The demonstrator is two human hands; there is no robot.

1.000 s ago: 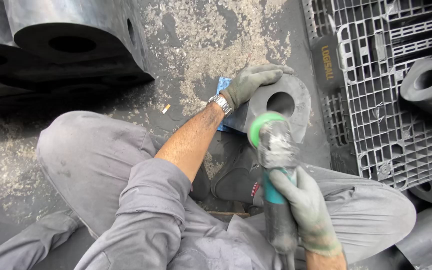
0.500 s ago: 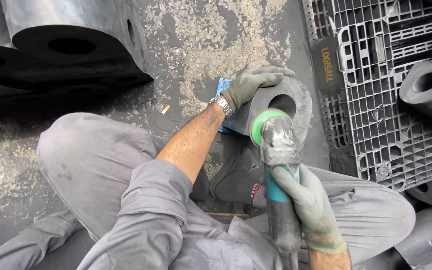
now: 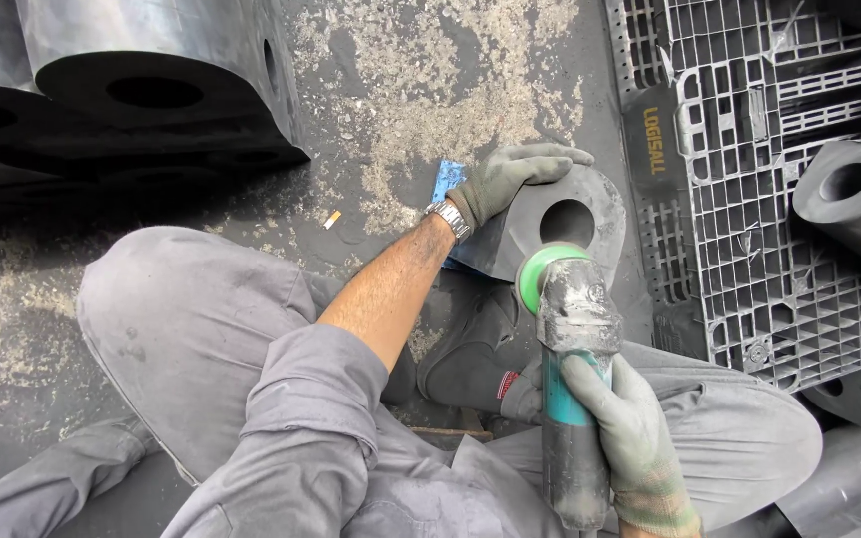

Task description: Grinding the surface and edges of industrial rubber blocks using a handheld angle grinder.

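Far left: stack of large black rubber blocks (image 3: 151, 100), each with a round hole in the top face, on dusty dark floor (image 3: 430, 70).
Floor patch: pale sawdust-like grit scattered about; small cigarette butt (image 3: 331, 219) lying just left of the forearm.
Lap: grey trousers (image 3: 191, 319) and grey sleeve rolled above the elbow, knee bent, dark shoe (image 3: 475, 354) below the workpiece.
Left hand (image 3: 510, 177): in a grey-green glove, wristwatch (image 3: 448, 217) at the cuff, fingers curled over the top edge of the grey rubber block (image 3: 550, 219), clasping it.
Workpiece position: grey rubber block tilted on the floor by the shoe, round bore facing up, just left of the pallet; scrap of blue (image 3: 447, 182) showing behind it at the wrist.
Tool: angle grinder (image 3: 572, 359), dust-caked body with teal band, green disc guard touching the lower rim of the block.
Right hand (image 3: 625, 438): gloved, wrapped tight round the grinder body, low in the view.
Right side: grey plastic pallet (image 3: 749, 199) with open grid.
Far right: dark rubber cylinder (image 3: 854, 204) with a bore, lying on the pallet.
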